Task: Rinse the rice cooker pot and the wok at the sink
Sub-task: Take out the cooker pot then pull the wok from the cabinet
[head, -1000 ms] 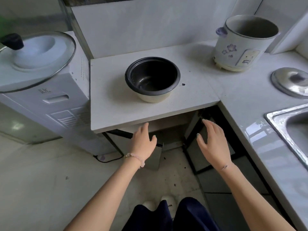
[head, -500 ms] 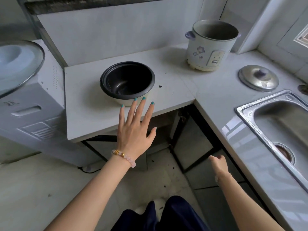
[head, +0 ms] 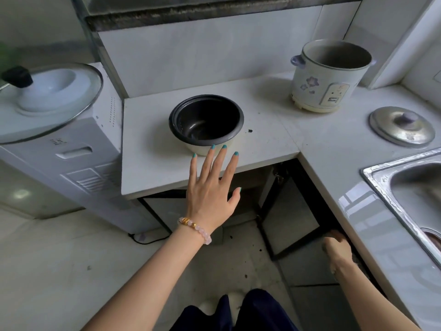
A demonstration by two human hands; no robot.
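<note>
The rice cooker pot [head: 206, 123], black inside with a pale outer wall, stands upright on the white counter [head: 152, 163]. My left hand [head: 211, 187] hovers flat just in front of it, fingers spread, fingertips at the pot's near wall, holding nothing. My right hand [head: 337, 247] hangs low beside the counter edge near the dark cabinet opening, fingers curled; I cannot tell if it grips anything. The steel sink [head: 405, 187] is at the right edge. No wok is in view.
The rice cooker body [head: 329, 77] stands open at the back right, its metal lid [head: 402, 126] lying on the counter beside it. A white water dispenser [head: 71, 149] with a glass lid [head: 47, 99] on top is at the left. An open cabinet [head: 286, 206] lies below.
My left hand rose from below the counter edge up to the pot's front. My right hand dropped down and right toward the cabinet under the sink.
</note>
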